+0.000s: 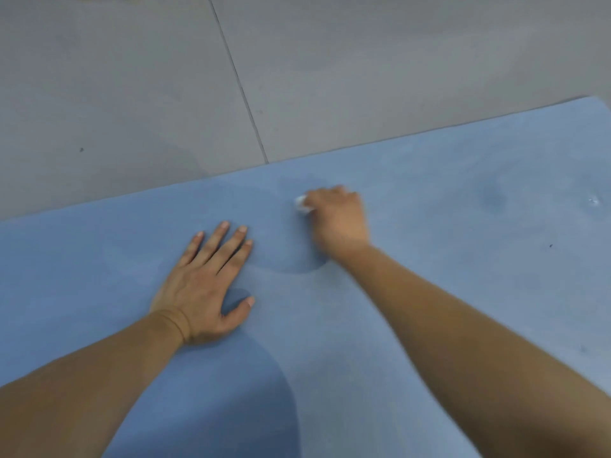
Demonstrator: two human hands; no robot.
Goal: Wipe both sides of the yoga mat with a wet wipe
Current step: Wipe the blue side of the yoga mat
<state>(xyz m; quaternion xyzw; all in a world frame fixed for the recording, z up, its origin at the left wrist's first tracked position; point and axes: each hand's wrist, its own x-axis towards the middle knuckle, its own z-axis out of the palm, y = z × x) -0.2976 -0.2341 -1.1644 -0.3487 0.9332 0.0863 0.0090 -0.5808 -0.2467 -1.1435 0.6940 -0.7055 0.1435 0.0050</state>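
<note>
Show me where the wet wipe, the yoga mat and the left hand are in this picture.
wet wipe [301, 204], head view, white wad showing beside the right hand's fingers.
yoga mat [463, 259], head view, bare blue surface.
left hand [201, 285], head view, back of hand.

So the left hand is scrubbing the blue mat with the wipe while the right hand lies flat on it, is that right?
Not quite: the hands are swapped. In the head view the right hand grips the white wipe against the blue mat, while the left hand lies flat on it with fingers spread.

Grey tiled floor, dark seam.
</note>
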